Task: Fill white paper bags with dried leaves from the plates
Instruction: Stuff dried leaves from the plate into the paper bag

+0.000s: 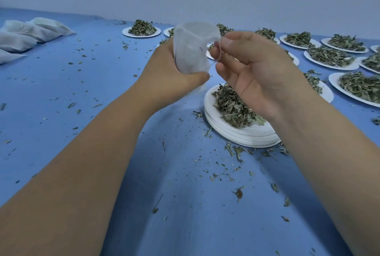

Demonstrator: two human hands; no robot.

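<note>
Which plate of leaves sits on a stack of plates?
The nearest plate, under the right hand; the others lie singly on the blue cloth.

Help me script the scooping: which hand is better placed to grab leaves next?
Right. The right hand sits over the nearest plate of leaves, only pinching a string; the left hand grips the bag.

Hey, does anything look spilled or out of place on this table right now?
Yes: dried leaf bits are scattered across the blue cloth, thickest beside the stacked plates rather than on them. The white bag in the left hand looks intact.
</note>
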